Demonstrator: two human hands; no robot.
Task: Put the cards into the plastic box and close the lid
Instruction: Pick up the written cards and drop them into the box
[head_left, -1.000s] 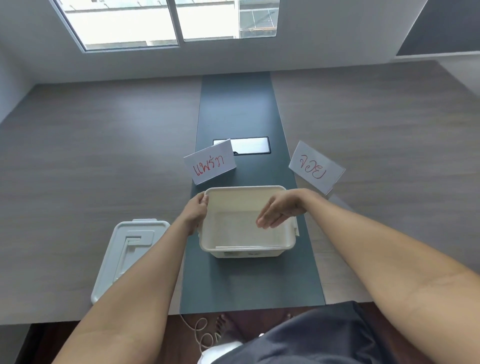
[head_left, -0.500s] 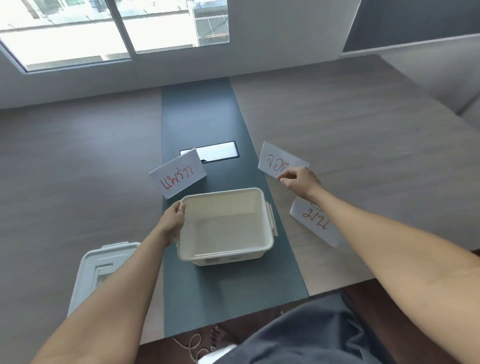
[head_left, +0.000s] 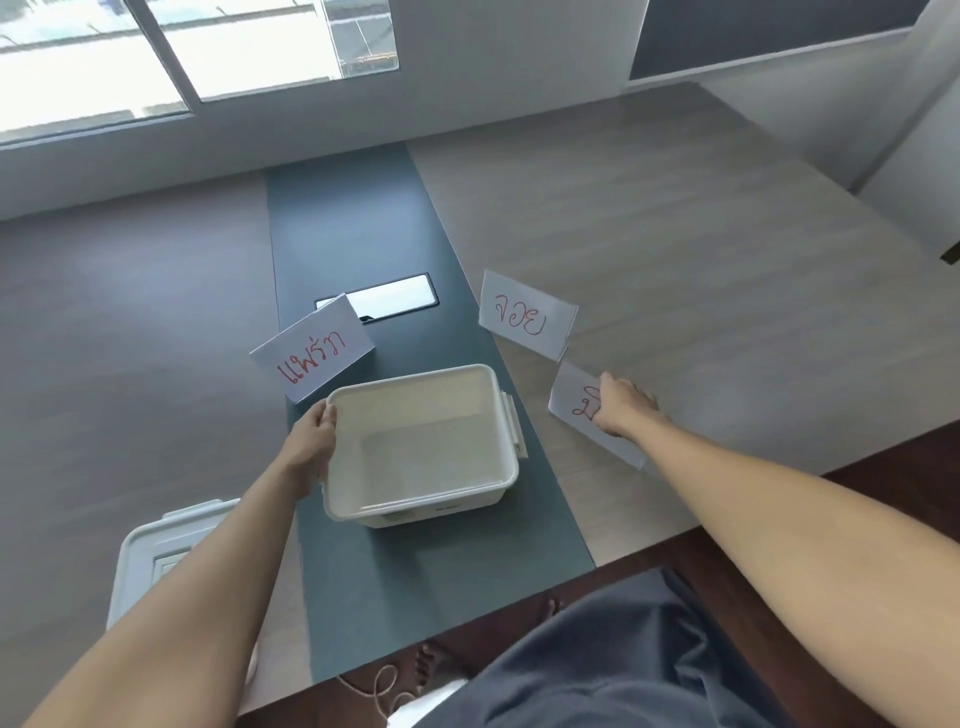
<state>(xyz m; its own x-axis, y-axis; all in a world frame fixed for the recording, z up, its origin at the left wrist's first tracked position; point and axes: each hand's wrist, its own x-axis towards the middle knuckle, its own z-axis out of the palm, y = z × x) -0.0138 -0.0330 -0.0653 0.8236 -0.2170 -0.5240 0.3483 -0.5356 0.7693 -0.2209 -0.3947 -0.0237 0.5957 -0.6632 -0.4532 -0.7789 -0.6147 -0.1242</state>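
Note:
An open white plastic box (head_left: 498, 410) stands on the dark centre strip with nothing in it. My left hand (head_left: 311, 447) grips its left rim. Three folded white cards with red writing stand around it: one (head_left: 311, 353) behind the box's left corner, one (head_left: 524, 314) to the back right, and one (head_left: 576, 410) to the right of the box. My right hand (head_left: 623, 408) rests on that nearest right card, covering part of its writing; whether the fingers pinch it is unclear. The box's white lid (head_left: 156, 556) lies at the lower left, partly under my left forearm.
A shiny rectangular cable hatch (head_left: 395, 301) is set into the dark strip (head_left: 353, 218) behind the box. The wooden table (head_left: 701, 270) spreads wide on both sides. Its near edge runs just in front of my lap, with a cord on the floor below.
My right hand left the box, passed by the back right card, and came down onto the card nearest the box's right side. My left hand kept hold of the box rim. My head turned right.

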